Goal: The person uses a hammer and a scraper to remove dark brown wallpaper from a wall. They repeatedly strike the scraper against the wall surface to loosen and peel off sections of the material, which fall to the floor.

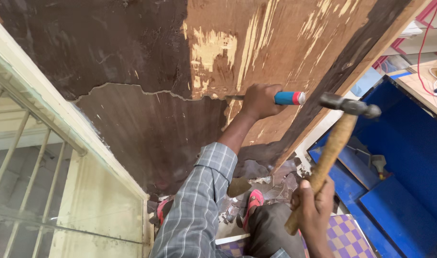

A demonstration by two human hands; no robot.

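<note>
The left hand [259, 101] is gripping the blue-handled chisel [275, 98] against the wooden board [285, 43] at the dark veneer [146, 124] edge, while the right hand [314, 205] is clutching the hammer [340, 129], best swung squarely at the chisel's butt.

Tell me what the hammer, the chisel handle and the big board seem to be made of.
Hammer: dark metal head, pale worn wooden handle with visible grain. Chisel: blue grip with a red band and white cap, probably plastic; thin metal blade. Board: likely plywood under dark laminate, with pale splintered wood where it is peeled.
</note>
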